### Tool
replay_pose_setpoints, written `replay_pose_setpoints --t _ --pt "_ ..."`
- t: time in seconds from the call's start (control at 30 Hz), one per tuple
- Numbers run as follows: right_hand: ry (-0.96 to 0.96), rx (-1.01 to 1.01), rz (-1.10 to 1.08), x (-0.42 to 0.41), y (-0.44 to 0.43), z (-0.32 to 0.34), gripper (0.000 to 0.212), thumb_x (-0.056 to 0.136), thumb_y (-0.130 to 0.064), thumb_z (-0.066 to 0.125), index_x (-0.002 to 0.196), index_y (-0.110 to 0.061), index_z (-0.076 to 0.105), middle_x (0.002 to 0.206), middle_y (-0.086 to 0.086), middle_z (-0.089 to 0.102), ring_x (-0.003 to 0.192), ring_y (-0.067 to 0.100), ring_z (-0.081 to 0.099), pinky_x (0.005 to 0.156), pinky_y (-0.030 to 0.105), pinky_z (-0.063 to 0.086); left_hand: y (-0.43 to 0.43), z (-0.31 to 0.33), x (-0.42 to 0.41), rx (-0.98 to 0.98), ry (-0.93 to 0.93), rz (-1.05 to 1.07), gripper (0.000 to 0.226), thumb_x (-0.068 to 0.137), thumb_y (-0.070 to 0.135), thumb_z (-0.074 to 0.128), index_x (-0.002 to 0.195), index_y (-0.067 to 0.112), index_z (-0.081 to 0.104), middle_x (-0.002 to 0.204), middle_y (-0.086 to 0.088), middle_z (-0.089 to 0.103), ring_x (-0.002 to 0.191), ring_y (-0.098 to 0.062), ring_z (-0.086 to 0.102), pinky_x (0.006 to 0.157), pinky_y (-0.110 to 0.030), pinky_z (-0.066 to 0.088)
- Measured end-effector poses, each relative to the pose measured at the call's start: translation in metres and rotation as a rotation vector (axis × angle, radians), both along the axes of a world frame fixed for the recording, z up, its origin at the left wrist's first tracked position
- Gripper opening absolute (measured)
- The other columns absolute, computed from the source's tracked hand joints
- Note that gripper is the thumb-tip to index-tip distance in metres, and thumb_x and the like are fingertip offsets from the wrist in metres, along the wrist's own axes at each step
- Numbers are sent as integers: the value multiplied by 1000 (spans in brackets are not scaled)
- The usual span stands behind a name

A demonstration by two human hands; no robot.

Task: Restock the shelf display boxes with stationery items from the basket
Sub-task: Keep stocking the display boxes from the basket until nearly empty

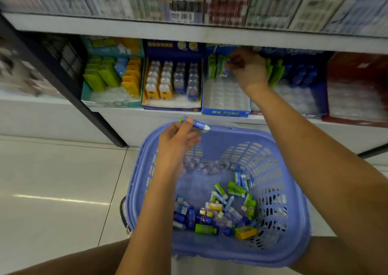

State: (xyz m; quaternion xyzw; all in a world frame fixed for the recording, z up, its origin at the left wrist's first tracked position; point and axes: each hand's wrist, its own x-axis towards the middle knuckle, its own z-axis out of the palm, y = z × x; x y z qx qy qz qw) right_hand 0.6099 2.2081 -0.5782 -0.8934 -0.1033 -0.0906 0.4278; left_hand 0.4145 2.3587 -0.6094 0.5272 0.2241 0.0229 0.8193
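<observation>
Lying in the basket [210, 253]: a heap of items [220, 213], so much restocking is left. Left hand [178, 142] pinches a blue item [196, 124] above the far rim. Right hand [249, 70] is at the box's [225, 112] back row; blur hides whether it grips anything. Tray mostly unfilled, front rows bare.

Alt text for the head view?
A person's left hand pinches a blue-and-white item above a purple basket of mixed stationery, while the right hand reaches among green items standing in a blue display box on the low shelf.
</observation>
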Motion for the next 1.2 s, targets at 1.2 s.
replay_pose_setpoints --t 1.2 --pt "186 346 99 -55 3 25 20 77 -6 74 94 -8 64 78 0 66 62 -4 63 61 9 49 -26 18 44 709 -193 -147 40 97 19 51 136 14 45 130 1 56 120 -14 52 93 -15 42"
